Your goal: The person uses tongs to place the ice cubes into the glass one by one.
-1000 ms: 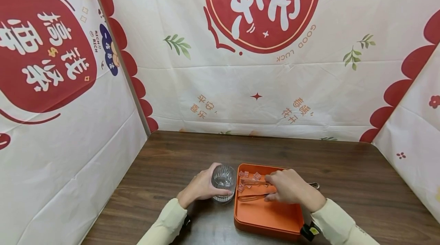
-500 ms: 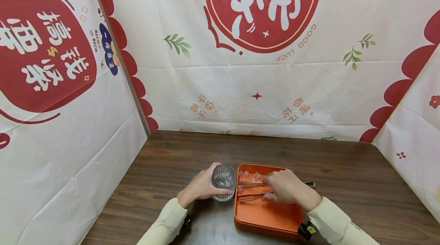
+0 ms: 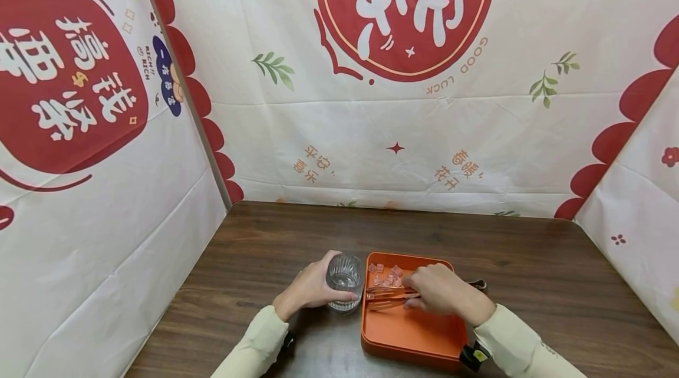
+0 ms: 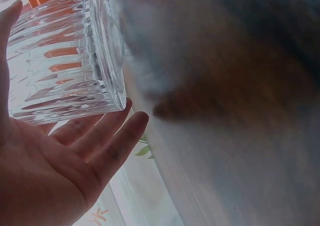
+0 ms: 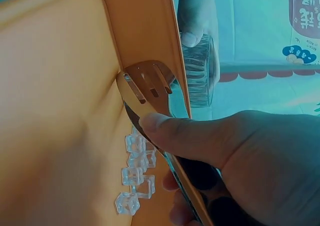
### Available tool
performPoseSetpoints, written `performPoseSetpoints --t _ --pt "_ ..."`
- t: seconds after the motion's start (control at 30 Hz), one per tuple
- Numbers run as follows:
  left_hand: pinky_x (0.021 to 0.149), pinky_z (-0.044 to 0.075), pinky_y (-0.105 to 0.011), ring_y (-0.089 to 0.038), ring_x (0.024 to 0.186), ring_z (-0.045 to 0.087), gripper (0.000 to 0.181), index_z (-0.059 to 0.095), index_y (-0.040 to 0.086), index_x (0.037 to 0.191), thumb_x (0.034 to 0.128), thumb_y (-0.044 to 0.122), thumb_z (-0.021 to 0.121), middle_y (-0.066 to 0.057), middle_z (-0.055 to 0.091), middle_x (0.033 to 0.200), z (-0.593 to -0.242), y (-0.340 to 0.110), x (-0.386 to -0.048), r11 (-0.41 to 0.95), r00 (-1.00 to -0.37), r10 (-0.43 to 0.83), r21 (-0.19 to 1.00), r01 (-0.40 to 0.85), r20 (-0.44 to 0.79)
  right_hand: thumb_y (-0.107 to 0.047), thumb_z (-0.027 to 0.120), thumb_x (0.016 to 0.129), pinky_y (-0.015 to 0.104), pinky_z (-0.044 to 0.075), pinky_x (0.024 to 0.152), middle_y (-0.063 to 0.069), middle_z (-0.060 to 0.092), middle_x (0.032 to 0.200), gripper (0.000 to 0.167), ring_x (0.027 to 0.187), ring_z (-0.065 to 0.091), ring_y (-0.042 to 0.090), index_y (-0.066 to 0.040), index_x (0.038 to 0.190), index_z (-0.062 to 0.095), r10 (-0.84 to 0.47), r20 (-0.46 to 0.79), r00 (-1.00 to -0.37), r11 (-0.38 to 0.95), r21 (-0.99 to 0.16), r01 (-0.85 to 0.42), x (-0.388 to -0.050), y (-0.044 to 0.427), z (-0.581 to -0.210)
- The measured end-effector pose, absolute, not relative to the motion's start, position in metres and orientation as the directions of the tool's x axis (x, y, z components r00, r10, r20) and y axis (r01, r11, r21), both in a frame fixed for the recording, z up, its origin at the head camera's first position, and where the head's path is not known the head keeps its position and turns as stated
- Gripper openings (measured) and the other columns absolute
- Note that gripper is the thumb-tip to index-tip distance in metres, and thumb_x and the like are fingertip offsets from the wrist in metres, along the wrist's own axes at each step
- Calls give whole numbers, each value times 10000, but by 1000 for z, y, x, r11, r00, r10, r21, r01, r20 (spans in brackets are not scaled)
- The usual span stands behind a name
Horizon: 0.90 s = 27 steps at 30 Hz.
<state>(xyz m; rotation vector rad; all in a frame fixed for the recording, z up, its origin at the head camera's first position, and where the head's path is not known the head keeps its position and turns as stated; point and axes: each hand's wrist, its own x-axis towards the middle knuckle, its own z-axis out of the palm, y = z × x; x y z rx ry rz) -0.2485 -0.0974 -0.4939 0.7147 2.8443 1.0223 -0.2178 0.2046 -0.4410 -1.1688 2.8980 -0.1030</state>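
Observation:
My left hand (image 3: 312,287) holds a clear ribbed drinking glass (image 3: 345,285) at the left side of an orange tray (image 3: 414,335), thumb on the near side and fingers on the far side. In the left wrist view the glass (image 4: 60,55) lies between thumb and spread fingers. My right hand (image 3: 439,288) grips metal tongs (image 5: 155,80) over the tray, their slotted tips pointing left near its wall. Several clear ice-like cubes (image 5: 132,176) sit in the tray's far left part, beside the tongs. Whether a cube is between the tips, I cannot tell.
Everything stands on a dark wood-grain table (image 3: 286,230). Printed white cloth (image 3: 403,148) hangs behind it and at both sides. The tray has low raised walls. A strap-mounted black device (image 3: 474,357) is on the right wrist, close to the tray's near right corner.
My right hand and the tongs have shifted slightly left; the tong arms now look closer together. More cubes show beyond the tongs. My left hand and the glass have stayed in place.

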Motion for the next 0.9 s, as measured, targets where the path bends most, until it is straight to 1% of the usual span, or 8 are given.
performPoseSetpoints --t 0.17,0.5,0.73,0.9 --pt "786 523 -341 -138 935 650 876 470 236 1333 655 674 811 18 684 1078 -494 -97 -249 670 -892 437 618 411 118 -358 774 842 241 219 515 -145 309 597 324 544 277 28 -238 714 502 -708 31 -706 705 -31 -709 -218 204 -442" --pt "790 520 -345 -135 931 647 871 469 241 1327 654 677 810 20 683 1069 -494 -98 -249 671 -892 436 616 413 123 -363 769 848 238 225 511 -145 341 592 311 529 291 31 -227 727 517 -730 54 -681 682 9 -731 -214 204 -440" --pt "790 523 -346 -138 934 648 869 469 242 1324 653 674 811 20 682 1071 -495 -97 -250 675 -890 437 607 419 129 -376 771 844 236 195 512 -147 274 589 355 524 253 29 -237 699 478 -731 82 -677 680 12 -733 -212 206 -441" --pt "787 523 -341 -137 927 647 875 464 235 1331 658 672 810 19 680 1069 -495 -97 -249 677 -891 437 605 419 128 -374 777 837 231 212 497 -155 266 577 383 512 265 15 -243 680 453 -733 122 -669 675 14 -738 -212 210 -440"
